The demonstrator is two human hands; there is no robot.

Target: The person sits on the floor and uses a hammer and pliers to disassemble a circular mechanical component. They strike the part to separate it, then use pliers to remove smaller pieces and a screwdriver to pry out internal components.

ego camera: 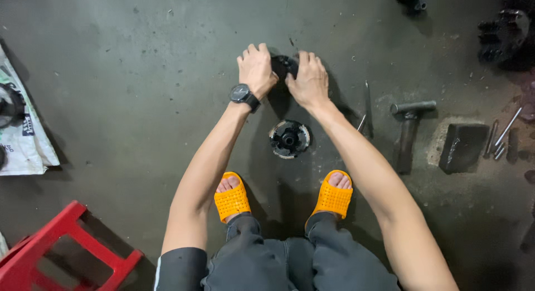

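Observation:
Both arms reach forward over a dark concrete floor. My left hand (256, 68), with a black watch on the wrist, and my right hand (308, 79) close together around a dark round metal part (283, 65) resting on the floor; most of it is hidden by the fingers. Nearer to me, between my arms, lies a second round metal part (289, 138) with a hollow centre and a toothed rim, touched by neither hand.
A hammer (408, 126), a dark metal block (462, 146), thin rods (367, 110) and bolts (497, 140) lie to the right. Dark machine parts (504, 32) sit far right. A red stool (56, 252) and a white sack (22, 135) are at left. My feet wear orange sandals (232, 201).

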